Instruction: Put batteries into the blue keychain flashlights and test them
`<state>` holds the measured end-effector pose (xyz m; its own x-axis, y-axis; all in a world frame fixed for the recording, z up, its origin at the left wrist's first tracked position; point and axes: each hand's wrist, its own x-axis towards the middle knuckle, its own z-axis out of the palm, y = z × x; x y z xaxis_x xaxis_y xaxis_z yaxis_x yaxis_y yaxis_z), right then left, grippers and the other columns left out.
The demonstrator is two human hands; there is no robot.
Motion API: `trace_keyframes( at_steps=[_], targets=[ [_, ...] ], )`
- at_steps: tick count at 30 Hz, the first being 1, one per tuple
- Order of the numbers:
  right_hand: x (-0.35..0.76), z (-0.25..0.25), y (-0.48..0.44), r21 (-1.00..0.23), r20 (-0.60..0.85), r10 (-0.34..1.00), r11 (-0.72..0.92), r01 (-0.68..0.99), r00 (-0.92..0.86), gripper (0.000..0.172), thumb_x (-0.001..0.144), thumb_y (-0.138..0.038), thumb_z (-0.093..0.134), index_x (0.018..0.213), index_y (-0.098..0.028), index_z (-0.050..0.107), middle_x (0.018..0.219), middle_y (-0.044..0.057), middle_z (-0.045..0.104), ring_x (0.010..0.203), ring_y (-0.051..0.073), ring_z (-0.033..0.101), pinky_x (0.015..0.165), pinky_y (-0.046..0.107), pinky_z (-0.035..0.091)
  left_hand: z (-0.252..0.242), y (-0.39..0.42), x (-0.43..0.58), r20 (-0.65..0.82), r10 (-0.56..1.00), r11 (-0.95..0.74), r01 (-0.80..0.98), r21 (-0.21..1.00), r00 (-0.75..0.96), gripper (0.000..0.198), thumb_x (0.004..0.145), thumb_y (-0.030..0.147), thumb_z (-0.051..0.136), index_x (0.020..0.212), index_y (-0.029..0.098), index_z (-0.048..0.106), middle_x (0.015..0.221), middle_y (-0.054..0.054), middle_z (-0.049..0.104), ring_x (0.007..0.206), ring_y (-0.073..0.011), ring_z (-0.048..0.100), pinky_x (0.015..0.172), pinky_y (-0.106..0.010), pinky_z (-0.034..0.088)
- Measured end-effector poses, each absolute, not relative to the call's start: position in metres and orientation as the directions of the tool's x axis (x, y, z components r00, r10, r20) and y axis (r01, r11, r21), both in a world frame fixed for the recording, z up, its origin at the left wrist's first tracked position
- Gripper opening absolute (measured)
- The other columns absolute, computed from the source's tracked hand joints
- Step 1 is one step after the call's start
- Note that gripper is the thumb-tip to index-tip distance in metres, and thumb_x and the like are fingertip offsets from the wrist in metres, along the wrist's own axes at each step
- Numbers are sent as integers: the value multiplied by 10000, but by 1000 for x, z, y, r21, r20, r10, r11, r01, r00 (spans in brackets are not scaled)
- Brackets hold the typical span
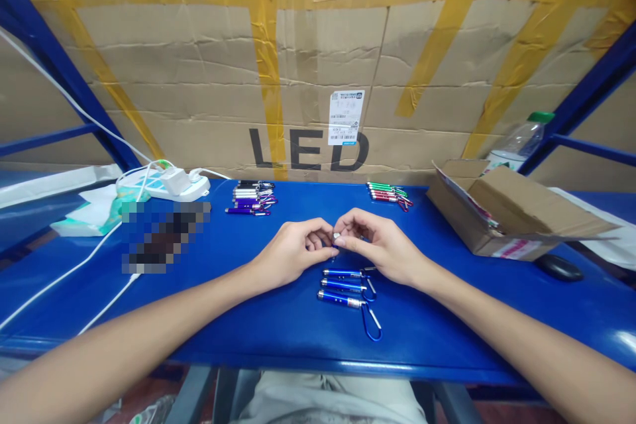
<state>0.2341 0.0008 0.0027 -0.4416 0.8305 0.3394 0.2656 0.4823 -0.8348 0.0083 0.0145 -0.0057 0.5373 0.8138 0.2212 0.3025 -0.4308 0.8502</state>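
My right hand (375,242) pinches a small whitish, shiny piece (336,236) between thumb and forefinger; it is too small to name. My left hand (304,246) is closed, fingers curled and thumb tip close to the right fingertips. Whatever it grips is hidden. Just below the hands, three blue penlights (340,299) with clip rings lie in a stack of rows on the blue table (238,331). One blue carabiner clip (371,322) hangs off the nearest penlight toward the right.
Black, silver and purple penlights (248,202) lie at the back left, green and red ones (385,193) at the back right. An open cardboard box (517,212) and a black mouse (560,267) are right. Left are a power strip (199,187), tissue pack (84,215) and blurred-out phone (169,238).
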Motion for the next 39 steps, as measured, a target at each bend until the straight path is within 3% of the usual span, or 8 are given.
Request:
trace_keyframes(
  at_steps=[15, 23, 39],
  targets=[
    [242, 9, -1, -707, 411, 761, 614, 351, -502, 153, 1014, -365, 718, 1041, -222, 673, 942, 17, 711, 840, 182, 648, 782, 306, 520, -3, 14, 6, 322, 768, -560, 335, 758, 554, 139, 951, 289, 745, 1048, 190, 739, 887, -8, 737, 750, -143, 656, 694, -246, 523],
    [245, 14, 1, -634, 517, 765, 643, 429, -383, 153, 1085, -319, 568, 1022, -215, 662, 938, 33, 702, 844, 188, 637, 773, 316, 490, -2, 15, 3, 442, 692, -690, 343, 637, 570, 83, 985, 207, 705, 1065, 206, 727, 1036, -37, 737, 832, -155, 671, 788, -273, 545],
    [245, 7, 4, -518, 488, 764, 643, 565, -422, 113, 1084, -242, 535, 1059, -222, 643, 1052, 57, 733, 965, 226, 656, 864, 358, 489, -2, 15, 2, 410, 707, -668, 354, 655, 576, 158, 985, 167, 701, 1133, 210, 736, 1071, -6, 789, 891, -148, 702, 800, -249, 533]
  ],
)
